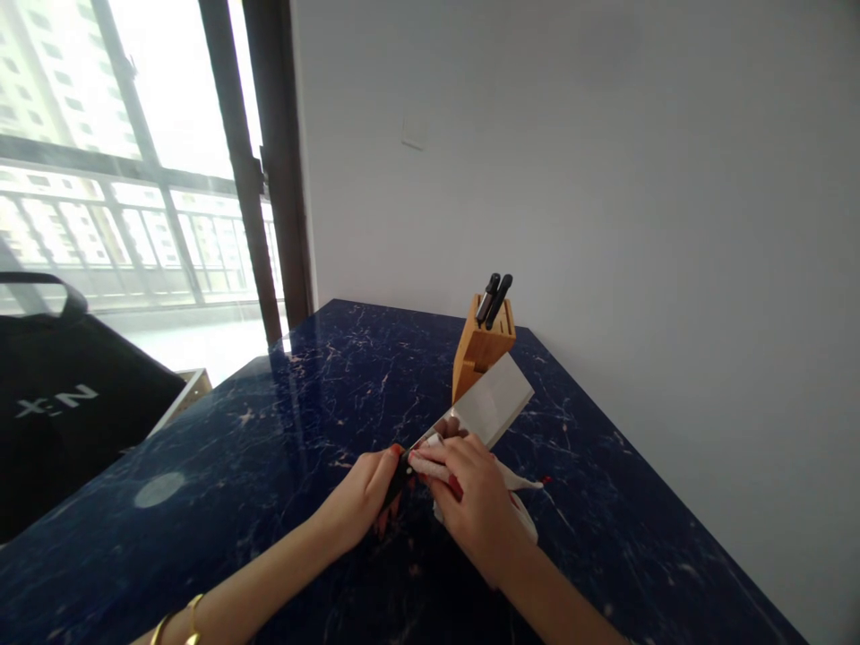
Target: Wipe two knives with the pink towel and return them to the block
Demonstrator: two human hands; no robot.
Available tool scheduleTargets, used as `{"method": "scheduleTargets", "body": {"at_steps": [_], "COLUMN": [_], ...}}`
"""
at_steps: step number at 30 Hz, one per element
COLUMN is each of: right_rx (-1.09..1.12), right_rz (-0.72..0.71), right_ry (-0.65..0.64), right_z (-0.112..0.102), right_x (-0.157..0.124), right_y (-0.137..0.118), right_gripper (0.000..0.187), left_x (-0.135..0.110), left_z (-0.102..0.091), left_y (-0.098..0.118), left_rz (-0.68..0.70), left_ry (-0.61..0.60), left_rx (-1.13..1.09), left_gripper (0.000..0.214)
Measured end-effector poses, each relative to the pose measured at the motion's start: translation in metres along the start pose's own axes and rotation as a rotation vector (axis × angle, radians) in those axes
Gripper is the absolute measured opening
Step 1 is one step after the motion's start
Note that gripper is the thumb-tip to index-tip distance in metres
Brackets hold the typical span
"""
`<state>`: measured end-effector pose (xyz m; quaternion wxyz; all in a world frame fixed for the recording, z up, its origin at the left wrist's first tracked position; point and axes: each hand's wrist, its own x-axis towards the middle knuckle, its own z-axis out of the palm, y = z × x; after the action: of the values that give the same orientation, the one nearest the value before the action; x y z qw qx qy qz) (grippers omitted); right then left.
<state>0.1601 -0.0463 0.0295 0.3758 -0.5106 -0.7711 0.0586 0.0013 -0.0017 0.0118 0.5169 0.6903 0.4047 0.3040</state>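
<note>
A person is standing at a dark blue counter [269,430] with thin pale lines in it, and both hands are working near the bottom middle of the frame. The left hand [359,502] is closed tight around the black handle [399,479] of a wide knife [494,399]. The shiny blade is pointing up and away from the person, and its far end is just in front of a wooden block [480,349]. The right hand [470,493] is closed too, pinching a white cloth [430,468] onto the blade close to the handle. The hands seem to be wiping the blade with the cloth. One loose end of the cloth is hanging out to the right of the hand. The wooden block is standing on the counter near the wall, with two black knife handles [495,300] poking out of its top. Gold bangles [176,625] are sitting on the left wrist. A black bag [67,412] with white letters is sitting at the left of the frame, below a bright window [134,179] at the upper left. A plain white wall [672,179] is filling the right side.
</note>
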Motion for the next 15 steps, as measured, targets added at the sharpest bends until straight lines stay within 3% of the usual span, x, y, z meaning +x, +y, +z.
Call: {"method": "scheduleTargets", "body": {"at_steps": [8, 15], "right_rx": [0.125, 0.024], "right_rz": [0.038, 0.012], "right_ry": [0.102, 0.080], "right_z": [0.0046, -0.0016], "right_x": [0.0038, 0.0029], "right_y": [-0.0034, 0.0023], "right_gripper": [0.018, 0.012], "left_x": [-0.0007, -0.0025], "left_z": [0.0006, 0.0010], "left_y": [0.0029, 0.0071], "left_rz": [0.017, 0.035], "left_ry": [0.017, -0.001], "left_rx": [0.038, 0.043], "left_gripper": [0.052, 0.049]}}
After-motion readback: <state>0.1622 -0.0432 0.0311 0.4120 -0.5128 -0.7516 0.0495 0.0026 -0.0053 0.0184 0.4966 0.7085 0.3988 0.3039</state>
